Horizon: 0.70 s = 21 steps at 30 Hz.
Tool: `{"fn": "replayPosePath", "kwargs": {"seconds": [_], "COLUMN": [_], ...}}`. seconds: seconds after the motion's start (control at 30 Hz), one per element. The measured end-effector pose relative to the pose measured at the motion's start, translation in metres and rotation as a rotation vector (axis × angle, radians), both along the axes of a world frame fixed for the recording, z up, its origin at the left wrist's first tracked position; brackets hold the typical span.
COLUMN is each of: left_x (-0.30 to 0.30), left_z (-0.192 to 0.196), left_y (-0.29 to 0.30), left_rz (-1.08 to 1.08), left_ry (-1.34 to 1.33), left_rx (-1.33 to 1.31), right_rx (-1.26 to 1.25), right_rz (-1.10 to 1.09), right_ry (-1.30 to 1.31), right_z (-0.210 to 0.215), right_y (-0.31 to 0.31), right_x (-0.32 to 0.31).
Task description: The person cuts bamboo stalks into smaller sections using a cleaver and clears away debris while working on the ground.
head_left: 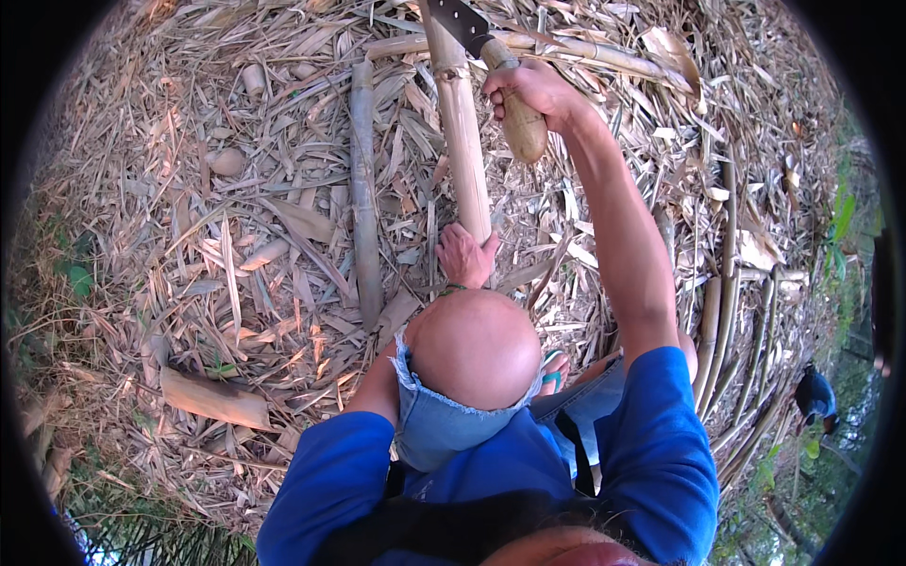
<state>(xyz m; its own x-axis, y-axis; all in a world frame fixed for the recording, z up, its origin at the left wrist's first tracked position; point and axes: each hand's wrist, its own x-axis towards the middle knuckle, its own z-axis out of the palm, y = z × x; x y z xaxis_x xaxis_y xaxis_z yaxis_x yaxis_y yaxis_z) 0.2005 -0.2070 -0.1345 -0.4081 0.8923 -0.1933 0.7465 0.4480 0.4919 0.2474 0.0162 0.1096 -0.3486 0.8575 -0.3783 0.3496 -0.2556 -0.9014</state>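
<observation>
My right hand [533, 92] is closed around the thick pale handle [525, 137] of a machete. Its dark blade [461, 24], pierced with small holes, points up and left toward the far part of a bamboo pole [462, 141]; whether it touches the pole I cannot tell. This pole is pale, with a node near its far end, which runs out of the picture. Just beyond my bent knee, my left hand [462, 257] grips the near end of the pole, thumb to the right. The knee hides the wrist and part of the forearm.
Dry bamboo leaves and husks [302, 179] cover the ground. A greyish bamboo length [363, 189] lies left of the pole, another [604, 57] crosses beyond it. Several long stalks [731, 311] lie at the right. A broad husk piece [215, 398] rests at lower left.
</observation>
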Motion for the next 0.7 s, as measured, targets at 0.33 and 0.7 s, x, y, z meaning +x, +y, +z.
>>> {"fn": "replayPosePath", "kwargs": {"seconds": [0.33,0.7], "left_x": [-0.002,-0.002], "left_z": [-0.001,-0.006], "left_y": [0.005,0.030], "left_rz": [-0.055,-0.185], "left_ry": [0.071,0.042], "left_rx": [0.010,-0.087], "right_rx": [0.030,0.512], "right_rz": [0.245,-0.003], "right_ry": [-0.348,-0.938], "right_z": [0.060,-0.142], "right_y": [0.085,-0.033], "right_x": [0.004,0.006]}}
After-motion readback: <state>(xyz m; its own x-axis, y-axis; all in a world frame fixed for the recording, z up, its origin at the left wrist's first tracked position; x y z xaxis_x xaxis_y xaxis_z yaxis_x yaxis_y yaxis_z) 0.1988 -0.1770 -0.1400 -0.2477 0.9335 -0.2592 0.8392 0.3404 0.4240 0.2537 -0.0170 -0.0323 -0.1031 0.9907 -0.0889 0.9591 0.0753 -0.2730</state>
